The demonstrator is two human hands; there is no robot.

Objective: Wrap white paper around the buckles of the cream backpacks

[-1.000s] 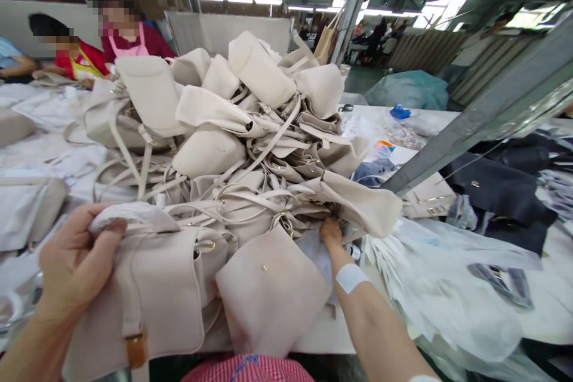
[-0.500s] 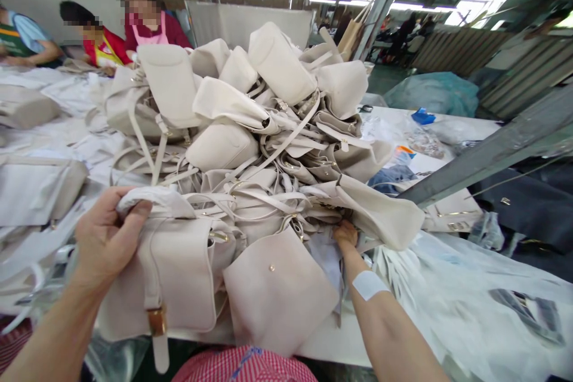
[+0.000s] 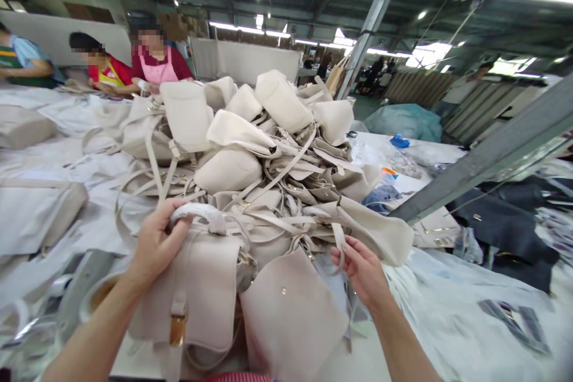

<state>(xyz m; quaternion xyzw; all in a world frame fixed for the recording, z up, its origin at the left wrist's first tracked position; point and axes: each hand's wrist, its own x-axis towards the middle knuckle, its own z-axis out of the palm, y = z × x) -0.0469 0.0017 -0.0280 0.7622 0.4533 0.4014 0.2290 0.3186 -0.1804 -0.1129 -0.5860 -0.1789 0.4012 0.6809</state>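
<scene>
My left hand is closed round the white-wrapped top handle of a beige handbag. That bag stands upright at the table's front, a strap with a gold-coloured buckle running down its flap. To the right, my right hand pinches a narrow beige strap between thumb and fingers; where its far end leads is hidden. Between my hands lies another beige bag with its flap folded towards me, a small gold stud on it. A tall heap of beige bags rises just behind.
A slanting metal post crosses on the right, near dark bags and pale sheeting. Rolls of tape lie at lower left. More bags rest on the left, where several people work across the table.
My right hand has come out from under the heap, now with a strap in its fingers. My left hand keeps its hold on the handle. The camera view has tilted up.
</scene>
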